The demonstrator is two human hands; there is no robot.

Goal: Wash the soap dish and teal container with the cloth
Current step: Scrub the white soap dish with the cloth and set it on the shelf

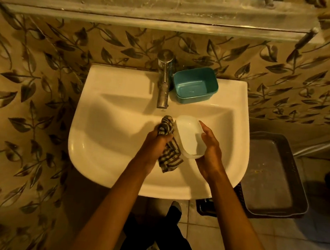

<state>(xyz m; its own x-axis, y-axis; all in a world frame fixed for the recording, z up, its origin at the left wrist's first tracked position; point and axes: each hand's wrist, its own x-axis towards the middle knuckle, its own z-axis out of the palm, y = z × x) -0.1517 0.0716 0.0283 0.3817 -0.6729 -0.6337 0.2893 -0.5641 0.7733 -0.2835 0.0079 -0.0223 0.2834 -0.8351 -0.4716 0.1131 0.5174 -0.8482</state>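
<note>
The striped cloth is gripped in the left hand, whose fingers are curled tightly around it. One bunched end of the cloth stands up above the fist and the other end hangs down below it. The bunched end is pressed against the left edge of the white soap dish.

The soap dish is held by the right hand above the basin of the sink, tilted, with its hollow side turned towards the camera. It is clasped along its right side, and the index finger is stretched along its rim.

The teal container is placed upright on the back ledge of the sink, just beside the faucet, on its right. A dark tray is seen to the right of the sink.
</note>
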